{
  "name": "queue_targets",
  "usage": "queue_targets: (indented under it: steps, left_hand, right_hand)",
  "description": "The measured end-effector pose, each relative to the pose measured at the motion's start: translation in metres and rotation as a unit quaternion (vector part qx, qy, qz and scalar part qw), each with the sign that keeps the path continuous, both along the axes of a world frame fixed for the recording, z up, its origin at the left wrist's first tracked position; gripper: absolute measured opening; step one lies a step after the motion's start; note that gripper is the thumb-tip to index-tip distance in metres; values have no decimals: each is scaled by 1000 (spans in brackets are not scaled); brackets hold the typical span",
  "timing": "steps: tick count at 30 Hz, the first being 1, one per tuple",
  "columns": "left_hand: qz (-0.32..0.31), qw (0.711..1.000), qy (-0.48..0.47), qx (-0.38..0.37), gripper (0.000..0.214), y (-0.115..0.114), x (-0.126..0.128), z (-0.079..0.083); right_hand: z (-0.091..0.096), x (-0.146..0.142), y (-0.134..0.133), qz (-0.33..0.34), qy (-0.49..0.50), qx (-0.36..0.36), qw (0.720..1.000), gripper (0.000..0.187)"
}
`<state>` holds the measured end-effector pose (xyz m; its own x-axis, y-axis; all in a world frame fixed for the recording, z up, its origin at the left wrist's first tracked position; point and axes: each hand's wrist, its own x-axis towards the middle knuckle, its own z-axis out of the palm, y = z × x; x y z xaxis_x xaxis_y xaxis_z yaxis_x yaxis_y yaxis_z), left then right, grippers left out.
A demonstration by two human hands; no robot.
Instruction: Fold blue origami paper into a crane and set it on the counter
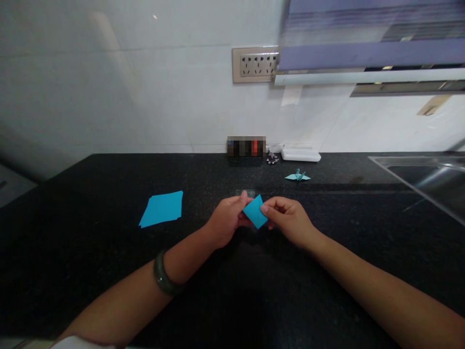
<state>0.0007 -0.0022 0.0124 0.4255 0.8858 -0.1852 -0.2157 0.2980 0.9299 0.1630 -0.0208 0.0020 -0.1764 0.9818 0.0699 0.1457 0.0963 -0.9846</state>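
Note:
A small folded square of blue paper (255,212), turned like a diamond, is held between both hands just above the dark countertop. My left hand (228,218) grips its left corner, thumb raised at the edge and fingers behind it. My right hand (288,217) pinches the right corner between thumb and fingers. Further left lies a stack of blue paper sheets (162,208), flat on the counter. A folded paper crane (298,176) in pale teal stands beyond my right hand.
Along the wall sit a dark box (246,147), partly pixelated, a small beaded item (271,158) and a white plastic case (301,154). At right is a metal sink (428,182). A socket panel (236,65) and a purple blind (363,55) are on the wall.

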Motion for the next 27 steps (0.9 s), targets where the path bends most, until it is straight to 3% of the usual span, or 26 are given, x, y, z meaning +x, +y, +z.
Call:
queue_targets:
  steps: [3, 7, 18, 27]
  left_hand:
    - [-6, 993, -78, -90, 24, 1, 1, -3]
    - [-24, 987, -110, -113, 20, 1, 0, -6]
    - [-65, 994, -49, -69, 27, -4, -1, -6]
    - [-46, 999, 16, 8, 32, -4, 0, -2]
  right_hand:
    - [0, -2, 1, -32, 65, -7, 997, 25]
    - [-2, -3, 2, -45, 90, 0, 995, 25]
    - [2, -4, -2, -82, -17, 37, 996, 17]
    - [-1, -3, -3, -73, -62, 99, 990, 15]
